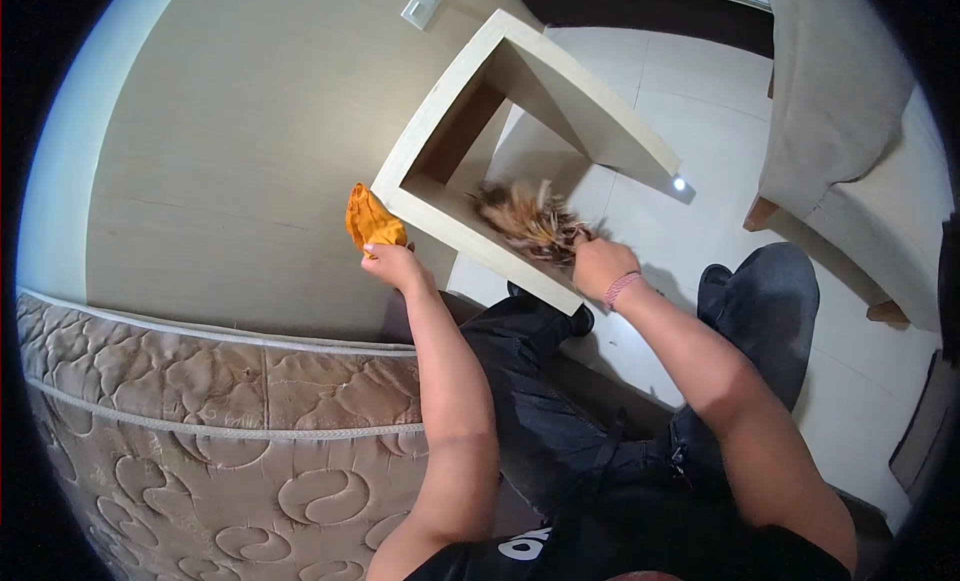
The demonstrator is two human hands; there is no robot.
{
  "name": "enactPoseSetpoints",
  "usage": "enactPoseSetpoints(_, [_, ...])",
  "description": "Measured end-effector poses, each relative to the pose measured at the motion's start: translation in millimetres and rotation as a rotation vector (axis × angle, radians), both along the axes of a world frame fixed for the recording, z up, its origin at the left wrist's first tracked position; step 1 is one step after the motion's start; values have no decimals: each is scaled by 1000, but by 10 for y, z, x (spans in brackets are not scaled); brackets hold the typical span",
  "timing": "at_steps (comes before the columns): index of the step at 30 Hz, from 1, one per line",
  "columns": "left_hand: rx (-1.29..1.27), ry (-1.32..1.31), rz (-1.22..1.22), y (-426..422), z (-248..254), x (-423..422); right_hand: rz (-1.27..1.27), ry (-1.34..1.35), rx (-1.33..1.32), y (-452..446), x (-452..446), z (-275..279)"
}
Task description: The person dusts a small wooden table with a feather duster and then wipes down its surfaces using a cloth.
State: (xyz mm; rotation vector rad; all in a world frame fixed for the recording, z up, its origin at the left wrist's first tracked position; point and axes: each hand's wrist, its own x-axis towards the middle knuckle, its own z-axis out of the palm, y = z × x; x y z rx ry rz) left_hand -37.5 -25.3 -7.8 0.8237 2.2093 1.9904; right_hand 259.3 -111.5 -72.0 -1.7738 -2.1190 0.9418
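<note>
My left hand (pixel 396 266) is closed on a bunched orange cloth (pixel 372 219), beside the near left corner of a pale wooden bedside table (pixel 470 239) with an open front. In my right hand (pixel 604 267), which wears a pink bracelet, is a brown feather duster (pixel 532 221). Its feathers lie inside the open compartment, against the inner face of the near side panel. The duster's handle is hidden in my fist.
A quilted mattress (pixel 230 391) lies at the left, below a beige headboard panel (pixel 230 161). A wall socket (pixel 424 6) with a plug is behind the table. An upholstered chair (pixel 830 91) stands right on the white tiled floor (pixel 690 111). My knees are close to the table.
</note>
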Motion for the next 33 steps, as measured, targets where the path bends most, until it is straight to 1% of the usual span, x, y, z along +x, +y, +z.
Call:
enactPoseSetpoints(2, [37,-308,-161,-10,49,4,46,-7,0,37,-22,-93])
enactPoseSetpoints(4, [38,-351,-186,16,14,-40,-34,28,133,68,-111,-135])
enactPoseSetpoints(5, [48,-395,-221,36,1,-53,-34,74,148,86,-161,-145])
enactPoseSetpoints(6, [45,-400,-212,51,-13,-67,-26,70,142,110,-216,-193])
enactPoseSetpoints(8, [0,-487,-290,47,-37,-79,-33,27,62,162,-331,-352])
enactPoseSetpoints(9, [23,-523,-355,35,-47,-88,-25,20,58,181,-366,-419])
enactPoseSetpoints(10, [25,-529,-349,40,-67,-92,0,9,45,203,-386,-479])
enactPoseSetpoints(12, [-102,-495,-421,73,-62,-61,31,-9,38,236,-434,-488])
enactPoseSetpoints(14, [-101,-463,-393,71,-62,10,-39,129,157,239,-544,-392])
enactPoseSetpoints(15, [-123,-420,-396,68,-58,26,-27,122,160,261,-559,-391])
enactPoseSetpoints(16, [-145,-378,-399,65,-50,39,-21,129,134,300,-569,-401])
enactPoseSetpoints(18, [-146,-387,-405,88,-84,17,-14,132,115,364,-559,-420])
enactPoseSetpoints(20, [-169,-386,-438,110,-131,-7,-22,92,24,407,-533,-464])
enactPoseSetpoints(21, [-169,-381,-438,99,-92,22,-23,97,25,412,-527,-401])
enactPoseSetpoints(23, [-199,-371,-455,58,-37,99,-34,221,135,364,-519,-292])
enactPoseSetpoints(26, [-178,-367,-465,112,-130,42,-94,285,168,343,-533,-293])
enactPoseSetpoints(27, [-190,-339,-514,166,-237,-86,-86,225,78,343,-510,-316])
enactPoseSetpoints(28, [-186,-342,-521,158,-225,-42,-92,220,83,338,-491,-448])
enactPoseSetpoints(29, [-183,-353,-515,140,-209,-18,-46,121,27,331,-474,-597])
enactPoseSetpoints(30, [-184,-362,-508,114,-180,-5,0,25,-32,298,-460,-591])
enactPoseSetpoints(33, [-169,-420,-519,65,-116,30,-22,70,7,191,-422,-497])
